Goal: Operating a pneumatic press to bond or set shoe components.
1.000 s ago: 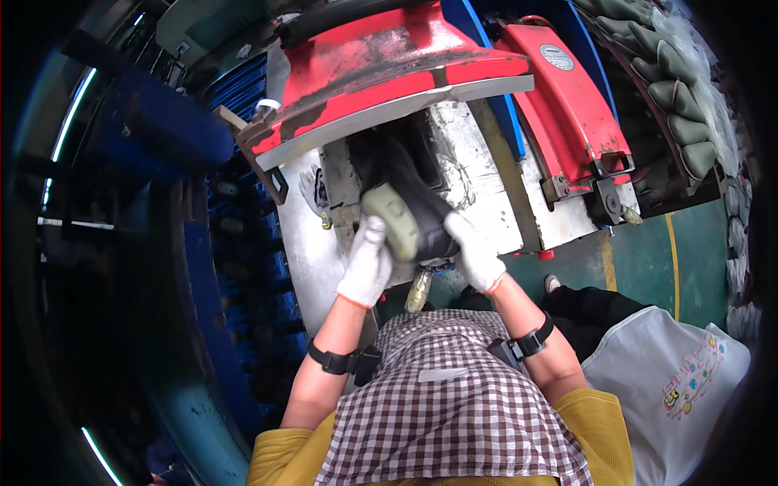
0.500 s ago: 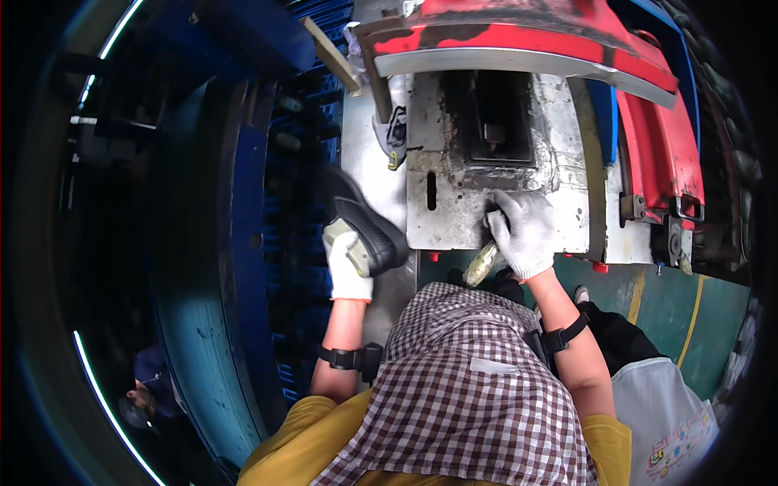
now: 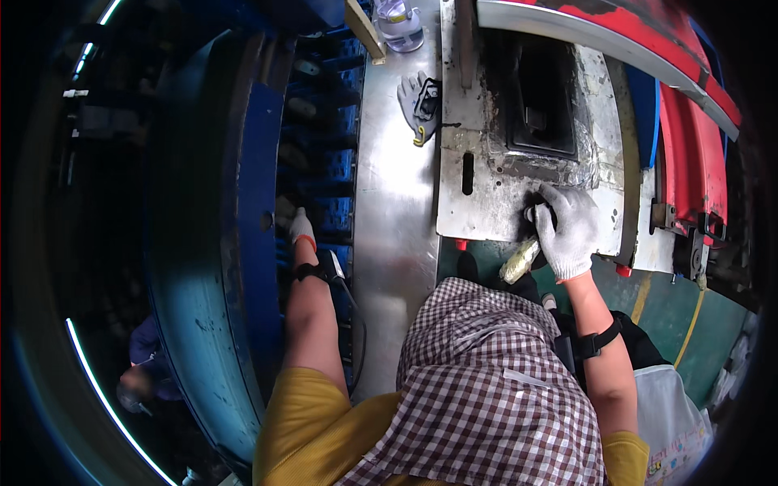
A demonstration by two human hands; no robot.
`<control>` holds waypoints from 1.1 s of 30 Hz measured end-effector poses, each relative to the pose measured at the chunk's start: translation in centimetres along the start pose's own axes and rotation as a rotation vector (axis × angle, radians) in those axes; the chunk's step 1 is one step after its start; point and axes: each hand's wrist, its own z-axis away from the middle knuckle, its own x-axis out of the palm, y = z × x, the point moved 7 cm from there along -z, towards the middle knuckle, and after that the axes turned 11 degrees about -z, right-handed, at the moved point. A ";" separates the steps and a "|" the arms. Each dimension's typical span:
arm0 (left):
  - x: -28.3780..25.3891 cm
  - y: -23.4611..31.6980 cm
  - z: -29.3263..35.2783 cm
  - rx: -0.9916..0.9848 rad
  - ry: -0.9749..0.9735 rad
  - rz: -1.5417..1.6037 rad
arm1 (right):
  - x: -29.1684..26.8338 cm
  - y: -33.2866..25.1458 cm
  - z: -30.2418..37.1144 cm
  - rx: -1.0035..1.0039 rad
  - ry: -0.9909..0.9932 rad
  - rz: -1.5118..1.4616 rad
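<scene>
My left hand, in a white glove, reaches into the dark blue rack beside a dim shoe. Shadow hides its fingers, so whether they grip the shoe does not show. At the front edge of the metal machine table, my gloved right hand is closed around a tool with a yellowish, tape-wrapped handle. The handle slants down toward my apron; a dark end pokes out past the thumb, its kind hidden by the hand.
Several shoes, among them one dim shoe, sit in the blue rack. A metal ledge bears a grey glove with a dark item on it and a clear bottle. A red machine frame borders the right. A person is at far left.
My left hand has swung left from over the ledge into the rack, and the black shoe it held no longer shows there. My right hand keeps hold of the tape-wrapped tool. The view has shifted left.
</scene>
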 end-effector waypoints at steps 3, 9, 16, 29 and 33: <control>-1.3 -5.6 -0.2 0.113 0.040 -0.084 | -0.2 -0.7 -0.6 -0.034 0.020 -0.050; -2.7 -11.7 7.9 -0.438 0.420 0.156 | -0.8 0.6 0.4 0.060 0.036 0.088; 1.6 -19.9 2.1 -0.474 -0.511 1.075 | -0.1 -0.2 -0.1 0.072 -0.017 0.031; -2.5 -8.8 23.3 -0.451 -0.687 1.564 | -1.2 -0.1 -0.2 0.095 0.036 -0.012; -3.0 2.7 29.0 -0.150 -1.108 1.503 | -0.3 -3.9 -0.7 -0.090 -0.067 -0.387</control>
